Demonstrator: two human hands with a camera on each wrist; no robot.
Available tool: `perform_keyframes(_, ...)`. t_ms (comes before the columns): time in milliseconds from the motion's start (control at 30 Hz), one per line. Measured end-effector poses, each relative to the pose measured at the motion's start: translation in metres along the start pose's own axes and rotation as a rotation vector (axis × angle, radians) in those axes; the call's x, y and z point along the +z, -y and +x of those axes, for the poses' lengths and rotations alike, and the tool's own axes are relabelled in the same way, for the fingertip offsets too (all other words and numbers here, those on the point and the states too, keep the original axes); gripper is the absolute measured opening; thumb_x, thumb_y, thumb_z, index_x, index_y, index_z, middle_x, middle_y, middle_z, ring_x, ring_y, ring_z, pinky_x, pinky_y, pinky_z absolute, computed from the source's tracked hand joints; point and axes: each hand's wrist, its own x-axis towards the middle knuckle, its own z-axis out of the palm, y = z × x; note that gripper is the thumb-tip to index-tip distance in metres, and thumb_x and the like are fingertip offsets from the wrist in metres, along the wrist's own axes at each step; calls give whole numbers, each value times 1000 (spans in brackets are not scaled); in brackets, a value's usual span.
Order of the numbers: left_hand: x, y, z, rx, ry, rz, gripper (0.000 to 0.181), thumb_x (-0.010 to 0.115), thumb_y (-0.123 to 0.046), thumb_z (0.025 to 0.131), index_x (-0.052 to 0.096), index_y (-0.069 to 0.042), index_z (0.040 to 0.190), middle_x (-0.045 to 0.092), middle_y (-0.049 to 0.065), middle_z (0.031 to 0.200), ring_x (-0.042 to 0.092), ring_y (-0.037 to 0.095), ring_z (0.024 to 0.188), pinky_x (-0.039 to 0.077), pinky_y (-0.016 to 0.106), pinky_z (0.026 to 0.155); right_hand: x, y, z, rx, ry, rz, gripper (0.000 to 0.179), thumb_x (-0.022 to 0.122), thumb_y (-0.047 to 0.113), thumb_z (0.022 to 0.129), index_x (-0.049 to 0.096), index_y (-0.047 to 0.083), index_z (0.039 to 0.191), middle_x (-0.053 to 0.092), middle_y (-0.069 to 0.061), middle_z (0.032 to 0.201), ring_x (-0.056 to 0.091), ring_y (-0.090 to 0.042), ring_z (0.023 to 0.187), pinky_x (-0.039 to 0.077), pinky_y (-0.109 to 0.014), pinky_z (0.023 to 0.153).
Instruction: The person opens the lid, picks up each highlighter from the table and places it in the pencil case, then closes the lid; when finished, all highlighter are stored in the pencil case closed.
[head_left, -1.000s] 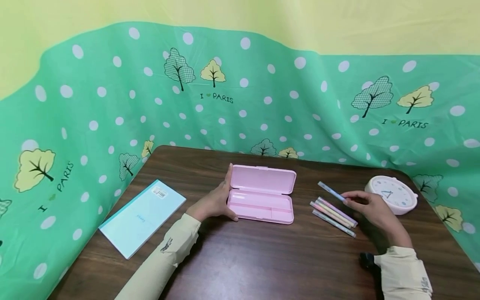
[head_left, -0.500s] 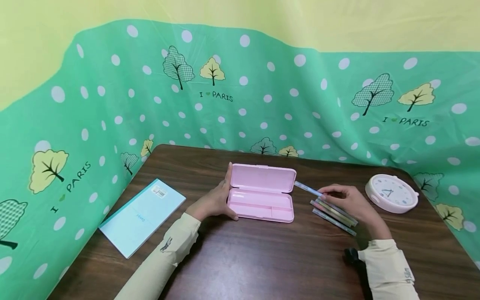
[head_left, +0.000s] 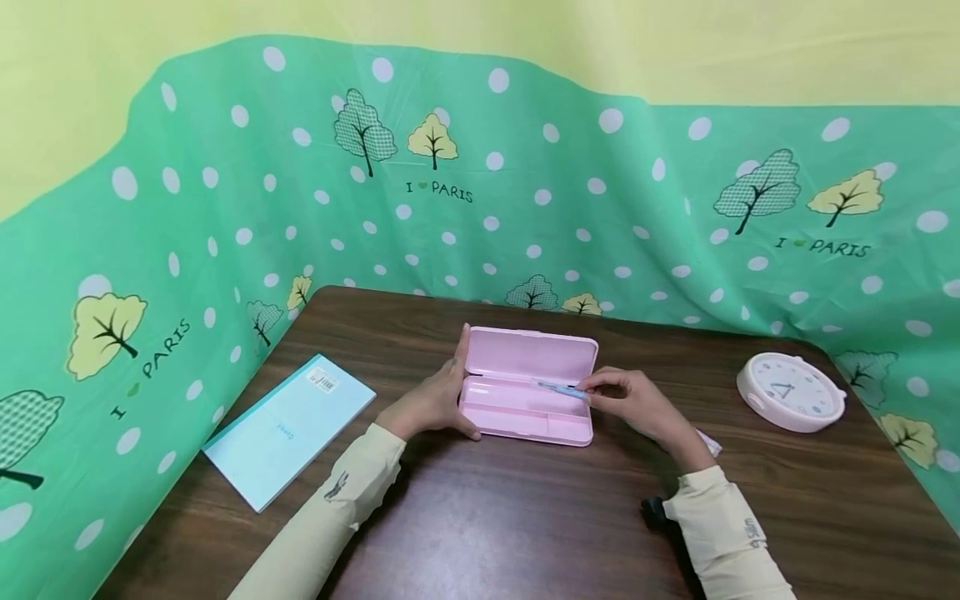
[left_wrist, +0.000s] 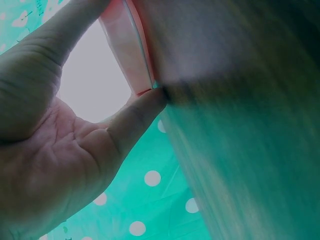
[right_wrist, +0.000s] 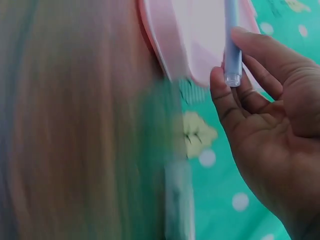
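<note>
A pink pencil case lies with its lid up near the middle of the table. My left hand grips its left end, thumb at the front corner and fingers at the back. The left wrist view shows the end of the case between thumb and finger. Over the right part of the case, my right hand pinches a blue pen by one end. The pen's transparent end shows in the right wrist view. Other pens are mostly hidden beneath the right forearm.
To the left lies a light blue notebook with a barcode label. A white round clock stands at the right. Behind the dark wooden table hangs a green dotted curtain.
My right hand has carried the blue pen leftward from beside the clock to above the pencil case. The right forearm now covers most of the other pens. The left hand stays on the case.
</note>
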Motion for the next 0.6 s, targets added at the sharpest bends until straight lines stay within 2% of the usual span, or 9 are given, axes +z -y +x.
perform_keyframes(133,-6,-12,-6,14,4,13,175,108,-31,65,-34,-23,167,18,33,174,37,49,153,44,58,116,19,3,11,-15,32,9,15,75,4,101,81,0,114,73,-9,106,61,-18,92,53,-25,78)
perform_keyframes(233,-9,-20,-9,7,11,10,171,107,-29,68,-32,-20,167,18,32,174,37,47,153,43,56,117,31,7,19,-25,54,16,15,75,3,101,81,-1,113,74,-10,105,63,-17,91,54,-24,79)
perform_keyframes(333,-13,-30,-11,-12,22,-19,170,107,-21,67,-30,-18,168,18,32,174,35,47,154,39,59,120,41,11,25,-42,61,24,14,75,2,100,81,-1,112,74,-10,105,63,-16,90,54,-24,80)
perform_keyframes(400,-8,-19,-8,17,6,16,171,107,-31,67,-31,-21,168,23,33,171,40,45,151,43,55,117,46,14,29,-45,65,33,14,76,2,100,81,-1,112,74,-10,104,64,-16,90,54,-24,80)
perform_keyframes(567,-9,-17,-8,1,5,27,171,107,-32,68,-31,-20,168,27,34,168,43,45,148,45,54,116,55,20,37,-53,82,51,14,77,3,99,82,0,112,74,-9,105,65,-18,91,54,-24,81)
perform_keyframes(600,-12,-22,-10,-17,13,11,170,107,-28,68,-30,-18,168,26,34,169,42,45,149,43,55,117,57,20,38,-59,86,48,14,77,3,99,82,0,112,74,-9,105,65,-18,92,54,-24,81)
